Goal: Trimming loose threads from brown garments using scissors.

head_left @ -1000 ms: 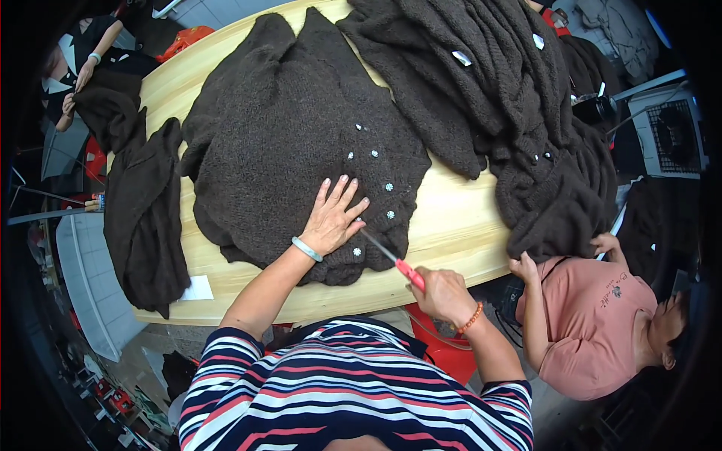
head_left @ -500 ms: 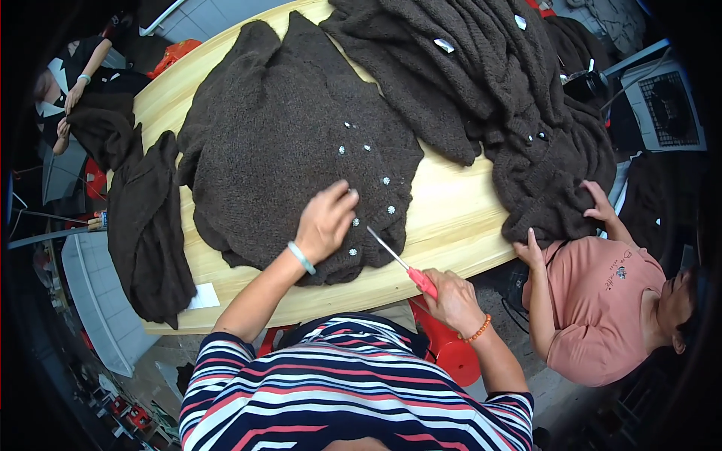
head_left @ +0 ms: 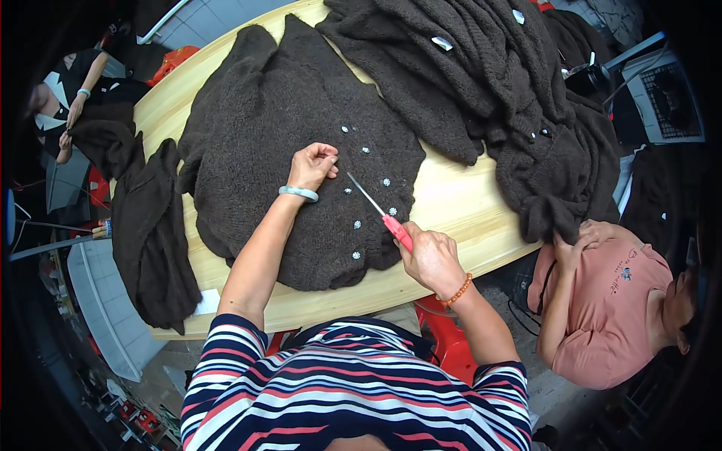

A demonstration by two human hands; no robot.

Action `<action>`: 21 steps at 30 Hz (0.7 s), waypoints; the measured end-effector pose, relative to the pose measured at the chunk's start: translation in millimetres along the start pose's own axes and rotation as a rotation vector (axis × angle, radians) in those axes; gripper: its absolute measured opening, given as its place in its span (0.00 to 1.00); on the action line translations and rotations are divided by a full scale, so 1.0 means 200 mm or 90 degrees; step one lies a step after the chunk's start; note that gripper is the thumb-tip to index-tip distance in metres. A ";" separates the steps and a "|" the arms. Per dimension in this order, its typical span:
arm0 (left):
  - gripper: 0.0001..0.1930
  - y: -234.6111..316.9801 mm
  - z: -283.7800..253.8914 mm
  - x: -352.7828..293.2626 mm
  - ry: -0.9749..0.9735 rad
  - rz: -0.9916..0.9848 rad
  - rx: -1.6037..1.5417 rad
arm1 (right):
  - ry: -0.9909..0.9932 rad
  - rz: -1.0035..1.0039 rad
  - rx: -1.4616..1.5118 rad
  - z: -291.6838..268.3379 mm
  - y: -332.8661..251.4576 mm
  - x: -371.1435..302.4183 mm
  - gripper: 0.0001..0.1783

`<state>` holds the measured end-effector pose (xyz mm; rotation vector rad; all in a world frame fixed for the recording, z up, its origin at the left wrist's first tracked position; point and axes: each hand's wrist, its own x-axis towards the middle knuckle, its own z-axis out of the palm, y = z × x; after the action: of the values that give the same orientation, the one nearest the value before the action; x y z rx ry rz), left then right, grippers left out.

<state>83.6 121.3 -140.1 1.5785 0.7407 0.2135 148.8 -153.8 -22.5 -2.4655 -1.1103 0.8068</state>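
A dark brown knitted cardigan (head_left: 263, 158) with small pale buttons lies flat on the wooden table (head_left: 451, 203). My left hand (head_left: 312, 165), with a pale green bangle on the wrist, rests on the knit with its fingers pinched together near the button row. My right hand (head_left: 430, 259), with an orange bead bracelet, grips the red handle of small scissors (head_left: 380, 212). The thin blades point up and left toward my left hand, just above the cardigan's buttoned edge.
A heap of more dark brown knitwear (head_left: 496, 83) covers the table's far right. Another dark garment (head_left: 154, 240) hangs over the left edge. A person in a pink shirt (head_left: 609, 301) sits at the right, and another person (head_left: 71, 105) at the far left.
My left hand went from lying flat with spread fingers to pinching the knit higher up. My right hand lifted the scissors closer to the button row.
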 end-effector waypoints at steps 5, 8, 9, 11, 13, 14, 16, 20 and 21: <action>0.07 -0.01 -0.04 0.02 -0.022 -0.067 -0.076 | -0.014 -0.013 -0.006 0.01 -0.02 0.07 0.10; 0.07 -0.01 -0.04 0.03 -0.029 -0.086 -0.084 | 0.006 0.004 -0.015 0.00 -0.04 0.11 0.10; 0.07 -0.02 -0.05 0.03 -0.033 -0.087 -0.084 | 0.006 0.005 -0.015 0.01 -0.04 0.11 0.10; 0.07 -0.02 -0.05 0.03 -0.033 -0.092 -0.078 | 0.004 -0.021 -0.022 0.04 -0.03 0.13 0.10; 0.08 -0.02 -0.04 0.03 -0.032 -0.096 -0.072 | -0.002 -0.002 -0.030 0.03 -0.04 0.14 0.09; 0.08 -0.02 -0.04 0.03 -0.035 -0.097 -0.072 | -0.008 0.016 -0.038 0.03 -0.04 0.14 0.09; 0.08 -0.03 -0.04 0.03 -0.039 -0.100 -0.072 | -0.001 -0.003 -0.031 0.05 -0.03 0.14 0.10; 0.11 -0.03 -0.03 0.00 -0.027 -0.046 -0.024 | 0.011 -0.032 -0.017 0.08 0.00 0.11 0.09; 0.14 -0.01 -0.01 -0.02 -0.009 0.005 -0.012 | 0.008 -0.034 -0.017 0.07 0.02 0.10 0.09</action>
<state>78.6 121.4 -140.6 1.5637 0.7194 0.2143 153.4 -139.8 -42.3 -2.4484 -1.1836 0.7645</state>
